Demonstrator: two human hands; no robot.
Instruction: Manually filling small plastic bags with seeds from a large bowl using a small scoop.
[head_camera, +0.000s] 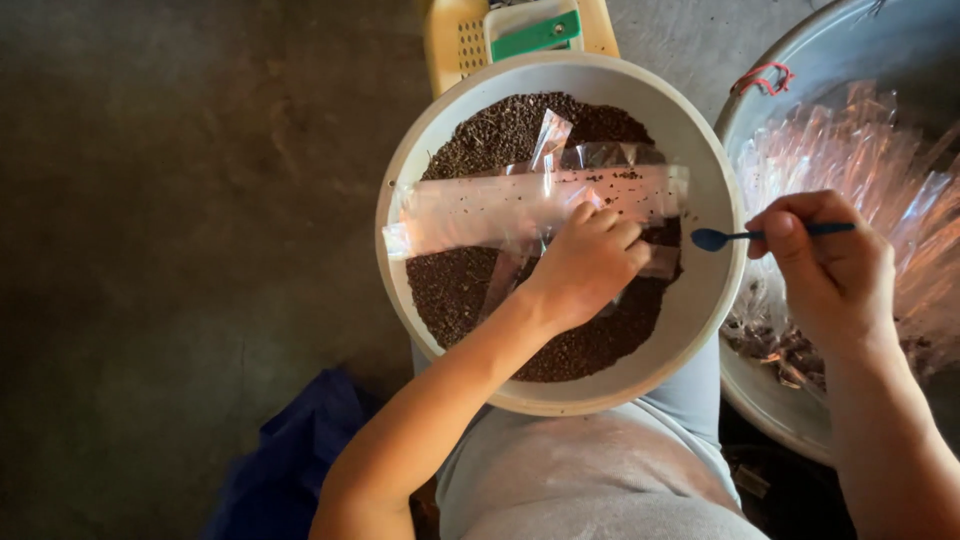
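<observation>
Two hands busy over round white plastic bowl (700, 300) of dark granules (470, 290).
Left hand (585, 265) pinching clear plastic sleeves (520, 205) mid-bowl, right hand (830, 265) gripping small blue spoon (745, 236) just past rim; could easily tip granules off lap.

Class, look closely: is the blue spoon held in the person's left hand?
No, the right hand pinches the blue spoon; the left hand rests on clear plastic bags.

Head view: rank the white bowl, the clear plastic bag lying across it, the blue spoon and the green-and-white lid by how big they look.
1. white bowl
2. clear plastic bag
3 and 4. blue spoon and green-and-white lid: too alike to rank, with the lid cut off by the frame edge and the spoon partly hidden by the right hand.
</observation>
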